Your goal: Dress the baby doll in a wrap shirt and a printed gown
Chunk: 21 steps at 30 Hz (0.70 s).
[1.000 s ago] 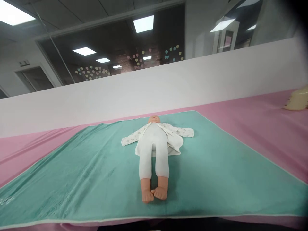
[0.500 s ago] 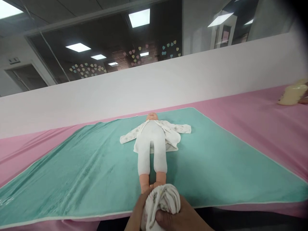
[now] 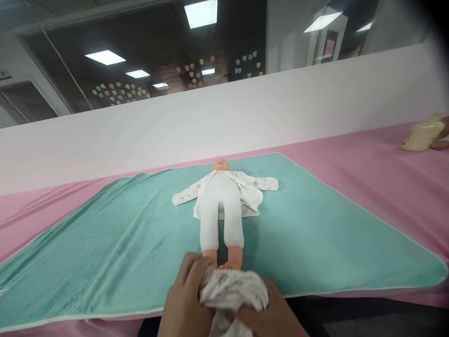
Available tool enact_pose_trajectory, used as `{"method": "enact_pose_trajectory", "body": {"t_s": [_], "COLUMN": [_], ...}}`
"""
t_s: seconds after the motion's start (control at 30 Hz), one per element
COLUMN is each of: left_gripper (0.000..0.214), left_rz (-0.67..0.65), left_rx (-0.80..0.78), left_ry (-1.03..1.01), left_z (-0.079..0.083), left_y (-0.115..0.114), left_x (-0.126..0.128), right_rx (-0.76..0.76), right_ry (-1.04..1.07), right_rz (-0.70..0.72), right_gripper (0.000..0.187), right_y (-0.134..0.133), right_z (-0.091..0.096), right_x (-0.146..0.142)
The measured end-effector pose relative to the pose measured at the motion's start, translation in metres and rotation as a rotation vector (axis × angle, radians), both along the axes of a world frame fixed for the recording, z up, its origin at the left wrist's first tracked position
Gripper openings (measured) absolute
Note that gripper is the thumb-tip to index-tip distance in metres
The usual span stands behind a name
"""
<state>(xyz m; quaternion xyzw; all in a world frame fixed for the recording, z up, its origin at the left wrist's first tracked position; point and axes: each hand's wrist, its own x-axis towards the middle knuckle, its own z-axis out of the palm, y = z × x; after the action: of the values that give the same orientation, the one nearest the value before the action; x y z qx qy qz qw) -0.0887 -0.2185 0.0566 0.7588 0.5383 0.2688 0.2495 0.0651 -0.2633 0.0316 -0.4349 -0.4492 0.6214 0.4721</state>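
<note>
A baby doll [image 3: 222, 206] lies on its back on a teal blanket [image 3: 105, 248], its head away from me. It wears white leggings and an open, patterned white top. At the bottom of the view both my hands grip a bunched white patterned garment [image 3: 231, 289] right at the doll's feet, which it hides. My left hand [image 3: 184, 299] holds the garment's left side with curled fingers. On the right side my right hand [image 3: 270, 313] is closed on the cloth.
The blanket lies on a pink sheet [image 3: 368, 168] over a long table, with a white partition [image 3: 210, 121] behind. At the far right edge lies a pale yellow object [image 3: 421, 138], touched by another person's hand [image 3: 442, 140].
My hands came into view from below with the bunched garment and moved up to the doll's feet, which are now covered. The doll has not moved.
</note>
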Motion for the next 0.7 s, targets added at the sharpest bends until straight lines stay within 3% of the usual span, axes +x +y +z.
{"method": "enact_pose_trajectory", "body": {"t_s": [0.07, 0.17, 0.3, 0.47, 0.7], "left_gripper": [0.035, 0.028, 0.022, 0.025, 0.053], "left_rz": [-0.069, -0.217, -0.310, -0.442, -0.466], "left_rx": [0.019, -0.035, -0.077, -0.153, -0.280], "left_ry": [0.060, 0.168, 0.305, 0.214, -0.051], "left_z": [0.009, 0.023, 0.030, 0.036, 0.045], "left_y": [0.013, 0.030, 0.042, 0.045, 0.043], "left_x": [0.008, 0.014, 0.015, 0.017, 0.026], "right_rx": [-0.029, 0.088, 0.172, 0.182, 0.076], "right_ry": [-0.068, -0.322, -0.526, -0.472, -0.067], "right_rz": [-0.153, -0.301, -0.231, -0.163, -0.034], "right_gripper": [0.026, 0.028, 0.024, 0.028, 0.037], "right_y": [0.013, 0.026, 0.029, 0.026, 0.031], "right_z": [0.002, 0.002, 0.000, 0.007, 0.006], "right_x": [0.004, 0.014, 0.028, 0.033, 0.043]}}
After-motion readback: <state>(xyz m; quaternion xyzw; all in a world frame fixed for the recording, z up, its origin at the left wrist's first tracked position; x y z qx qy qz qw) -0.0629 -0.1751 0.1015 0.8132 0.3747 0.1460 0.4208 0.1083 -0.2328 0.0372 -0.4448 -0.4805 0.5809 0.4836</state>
